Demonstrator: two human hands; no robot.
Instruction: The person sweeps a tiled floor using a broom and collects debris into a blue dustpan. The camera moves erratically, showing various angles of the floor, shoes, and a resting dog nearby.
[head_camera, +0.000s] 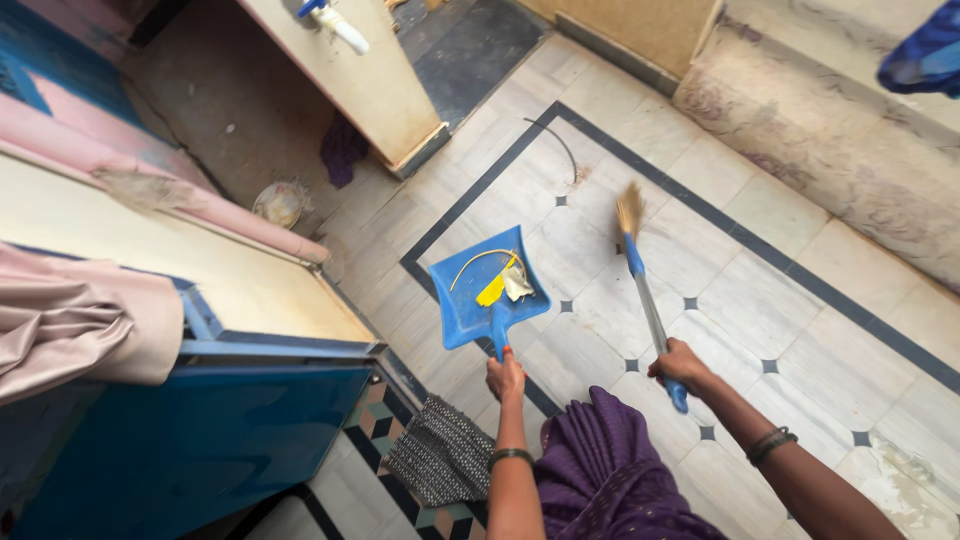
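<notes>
The person's left hand (505, 377) is closed around the handle of a blue dustpan (487, 287), which lies flat on the tiled floor (760, 300) with its mouth pointing away from the body. Inside it are a yellow scrap (491, 291), a pale scrap and a thin curved wire. To the right of the dustpan, the right hand (679, 364) grips a small broom (640, 280). The broom's long axis runs forward, with the bristles beyond the dustpan's far right corner and apart from it.

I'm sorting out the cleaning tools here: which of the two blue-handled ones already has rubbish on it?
The blue dustpan in the left hand: it carries yellow and pale scraps. The broom in the right hand carries nothing.
</notes>
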